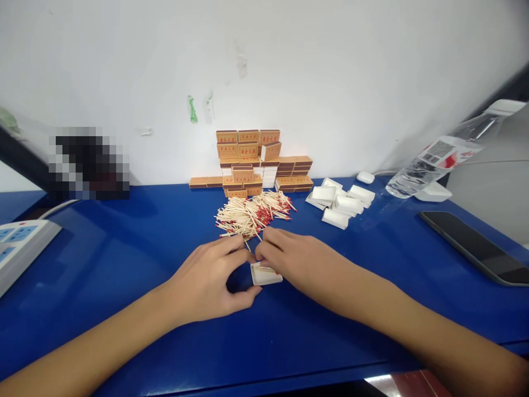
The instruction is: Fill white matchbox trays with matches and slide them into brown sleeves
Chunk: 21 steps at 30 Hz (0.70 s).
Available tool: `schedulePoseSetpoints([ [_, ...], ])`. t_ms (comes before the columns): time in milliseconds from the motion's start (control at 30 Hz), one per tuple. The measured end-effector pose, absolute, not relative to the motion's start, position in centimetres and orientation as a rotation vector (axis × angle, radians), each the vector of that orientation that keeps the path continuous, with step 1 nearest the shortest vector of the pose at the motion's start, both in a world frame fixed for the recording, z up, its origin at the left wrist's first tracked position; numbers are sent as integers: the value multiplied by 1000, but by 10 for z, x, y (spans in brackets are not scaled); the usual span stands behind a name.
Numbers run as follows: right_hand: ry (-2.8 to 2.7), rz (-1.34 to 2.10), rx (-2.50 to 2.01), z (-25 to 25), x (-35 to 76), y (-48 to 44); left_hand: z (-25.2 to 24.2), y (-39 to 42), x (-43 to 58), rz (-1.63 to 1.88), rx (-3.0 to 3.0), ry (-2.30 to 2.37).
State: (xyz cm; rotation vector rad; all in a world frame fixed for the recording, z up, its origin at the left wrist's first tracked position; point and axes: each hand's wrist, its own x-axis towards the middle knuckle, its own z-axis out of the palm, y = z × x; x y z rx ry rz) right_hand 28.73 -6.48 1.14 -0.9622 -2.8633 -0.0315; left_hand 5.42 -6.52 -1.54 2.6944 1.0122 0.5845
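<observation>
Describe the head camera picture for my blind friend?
The left hand and right hand meet at a small white tray of matches on a blue table. Behind lie a match pile, stacked matchboxes and empty trays.

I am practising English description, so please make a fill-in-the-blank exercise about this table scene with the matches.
1. The table is ____ in colour.
2. The loose matches have ____ heads.
3. The left hand and the right hand meet at a small ____ tray.
4. The stacked matchboxes stand against the ____.

Missing words: blue; red; white; wall.
</observation>
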Motion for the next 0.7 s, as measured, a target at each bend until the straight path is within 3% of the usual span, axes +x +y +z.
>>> schedulePoseSetpoints([
  [200,-2577,268,-1066,24,306,-49,-11,-63,51,563,2700,1032],
  [367,-2648,483,-1068,25,308,-50,-9,-62,50,546,2706,1032],
  [700,-2701,517,-1086,15,295,-59,-8,-63,50,529,2718,1002],
])
